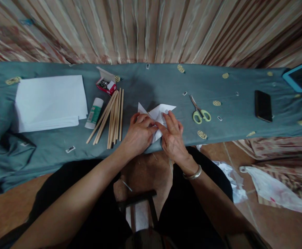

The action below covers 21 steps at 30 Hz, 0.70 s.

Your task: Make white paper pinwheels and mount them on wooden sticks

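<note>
A folded white paper shape [158,112] with pointed corners lies on the teal cloth near the table's front edge. My left hand [138,133] rests on its left part, fingers curled and pinching the paper near its middle. My right hand [172,135] presses on the right part, fingers pressed down on the paper. The fingertips of the two hands meet at the paper's centre. Much of the paper is hidden under the hands.
Several wooden sticks [111,117] lie left of my hands, with a glue stick [94,112], an open red box of pins [106,83] and a stack of white paper [49,102]. Green-handled scissors [199,111], a black phone [263,105] and a blue-cased tablet [301,76] lie to the right.
</note>
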Each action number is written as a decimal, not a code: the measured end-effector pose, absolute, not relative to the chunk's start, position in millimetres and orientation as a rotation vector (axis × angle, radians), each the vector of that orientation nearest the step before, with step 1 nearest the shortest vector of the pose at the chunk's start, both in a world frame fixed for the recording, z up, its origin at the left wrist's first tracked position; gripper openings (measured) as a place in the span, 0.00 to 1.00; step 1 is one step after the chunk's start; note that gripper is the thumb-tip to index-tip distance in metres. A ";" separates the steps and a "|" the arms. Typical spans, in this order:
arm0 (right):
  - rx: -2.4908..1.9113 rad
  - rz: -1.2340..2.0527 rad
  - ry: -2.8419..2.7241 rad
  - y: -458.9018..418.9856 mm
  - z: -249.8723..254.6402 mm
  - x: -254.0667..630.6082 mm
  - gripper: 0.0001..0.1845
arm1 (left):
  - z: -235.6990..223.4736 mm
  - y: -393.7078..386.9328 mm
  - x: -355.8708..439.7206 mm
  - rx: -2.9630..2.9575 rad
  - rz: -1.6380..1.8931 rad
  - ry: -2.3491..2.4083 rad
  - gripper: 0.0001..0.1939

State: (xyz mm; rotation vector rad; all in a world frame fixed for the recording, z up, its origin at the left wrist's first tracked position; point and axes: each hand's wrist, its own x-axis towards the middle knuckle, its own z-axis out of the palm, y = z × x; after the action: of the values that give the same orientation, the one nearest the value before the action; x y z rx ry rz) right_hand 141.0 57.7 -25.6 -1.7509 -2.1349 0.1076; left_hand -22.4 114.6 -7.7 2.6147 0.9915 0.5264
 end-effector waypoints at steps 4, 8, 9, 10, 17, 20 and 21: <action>-1.744 0.112 -2.140 56.2 -23.6 143.6 0.33 | -8.4 115.8 -22.4 2.610 0.559 0.977 0.15; -1.741 0.135 -2.101 53.9 -17.9 147.6 0.36 | -10.2 116.6 -23.0 2.618 0.604 0.958 0.13; -1.741 0.137 -2.098 53.7 -17.1 148.3 0.37 | -10.3 116.5 -23.1 2.620 0.601 0.956 0.13; -1.741 0.136 -2.101 53.9 -16.8 148.8 0.38 | -10.3 116.4 -23.2 2.621 0.596 0.956 0.13; -1.702 0.119 -2.163 59.6 -24.6 146.0 0.36 | -10.5 115.0 -22.5 2.602 0.567 0.981 0.14; -1.716 0.124 -2.152 61.4 -25.8 144.0 0.36 | -10.4 115.6 -22.7 2.600 0.553 0.985 0.14; -1.725 0.125 -2.146 61.4 -25.4 143.8 0.36 | -10.2 115.9 -22.8 2.602 0.554 0.982 0.14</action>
State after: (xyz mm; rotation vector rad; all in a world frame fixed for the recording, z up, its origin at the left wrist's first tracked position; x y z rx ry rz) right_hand 143.8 61.4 -25.4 -1.7245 -2.1462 0.1247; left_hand -22.8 115.9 -10.2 2.6023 0.9822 0.5539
